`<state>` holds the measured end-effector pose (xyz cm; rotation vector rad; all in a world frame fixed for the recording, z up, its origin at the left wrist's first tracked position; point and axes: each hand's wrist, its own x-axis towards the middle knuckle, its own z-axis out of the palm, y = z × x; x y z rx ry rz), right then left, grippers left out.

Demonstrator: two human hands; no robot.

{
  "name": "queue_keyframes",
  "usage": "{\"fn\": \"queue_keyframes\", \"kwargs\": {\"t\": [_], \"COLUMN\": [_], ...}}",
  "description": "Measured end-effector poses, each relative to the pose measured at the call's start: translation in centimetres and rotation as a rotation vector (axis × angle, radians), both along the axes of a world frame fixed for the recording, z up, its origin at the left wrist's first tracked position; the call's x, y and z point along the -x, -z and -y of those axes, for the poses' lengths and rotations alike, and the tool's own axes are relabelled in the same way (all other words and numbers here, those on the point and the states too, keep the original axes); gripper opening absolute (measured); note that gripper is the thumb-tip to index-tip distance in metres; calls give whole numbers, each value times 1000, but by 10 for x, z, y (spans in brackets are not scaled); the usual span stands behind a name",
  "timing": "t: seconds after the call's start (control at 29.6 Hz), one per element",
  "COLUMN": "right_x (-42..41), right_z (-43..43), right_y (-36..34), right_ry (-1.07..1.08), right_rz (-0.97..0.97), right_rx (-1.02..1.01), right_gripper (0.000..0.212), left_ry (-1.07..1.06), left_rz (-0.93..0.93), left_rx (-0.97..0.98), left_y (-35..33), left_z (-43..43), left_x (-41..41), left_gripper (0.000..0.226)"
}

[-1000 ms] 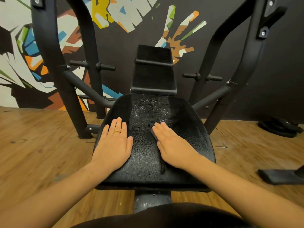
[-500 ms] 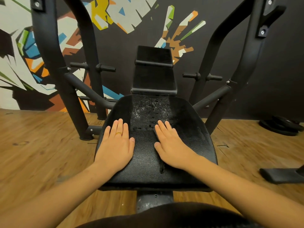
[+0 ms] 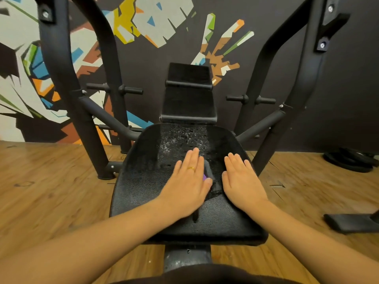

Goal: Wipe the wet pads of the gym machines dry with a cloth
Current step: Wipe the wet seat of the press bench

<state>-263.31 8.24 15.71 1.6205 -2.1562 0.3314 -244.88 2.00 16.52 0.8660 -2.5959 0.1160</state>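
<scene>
On the seat pad [image 3: 143,185], left hand [image 3: 187,181] presses cloth [image 3: 208,171] beside flat right hand [image 3: 242,181].

A dark charcoal wall [image 3: 348,89] is seen at the back. Its left and middle parts are covered by an angular mural [image 3: 155,21], painted in shards of pale grey, yellow, blue, orange, brown and green. A splayed, hand-like motif [image 3: 221,56] is set near the middle. The floor [image 3: 51,191] is laid with warm brown wood-look planks, on which seams and dark scuffs are visible. Black weight plates [image 3: 348,160] are stacked flat by the wall at the far right. A flat black foot [image 3: 352,222] is seen lower right, resting on the planks.
</scene>
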Motion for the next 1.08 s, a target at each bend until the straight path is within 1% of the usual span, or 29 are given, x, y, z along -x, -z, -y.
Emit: {"fn": "queue_keyframes", "kwargs": {"t": [0.07, 0.1, 0.17, 0.24, 0.41, 0.54, 0.64, 0.78, 0.88, 0.95, 1.01, 1.08], "right_x": [1, 2, 2, 2, 3, 5, 5, 5, 5, 5, 6, 7], "right_z": [0, 0, 0, 0, -1, -1, 0, 0, -1, -1, 0, 1], "right_y": [1, 1, 2, 2, 3, 3, 5, 5, 4, 5, 5, 6], "right_ry": [5, 3, 5, -3, -17, -25, -31, -31, -32, -29, -26, -26], "right_rz": [-7, -7, -3, -3, -2, -9, -24, -17, -13, -16, -23, -29], "right_rx": [-14, -16, -13, -5, 3, 8, 14, 20, 9, 12, 19, 22], "right_gripper": [69, 70, 72, 72, 72, 74, 76, 73, 67, 67, 68, 72], "left_ry": [17, 12, -13, -15, 48, 54, 7, -18, -97, -139, -143, -136], "left_rz": [53, 84, 117, 104, 135, 143, 162, 191, 150, 135, 127, 137], "left_rx": [39, 54, 106, 144, 184, 214, 198, 134, 75, 31, -6, -6], "left_y": [5, 9, 19, 23, 21, 20, 18, 11, 0, -9, -12, -4], "left_z": [-4, -5, -2, 3, 6, 24, 40, 44, 55, 64, 67, 61], "left_x": [20, 27, 32, 29, 8, -36, -69, -71, -65, -63, -64, -74], "left_gripper": [85, 88, 81, 72, 75, 70, 72, 79, 61, 59, 60, 69]}}
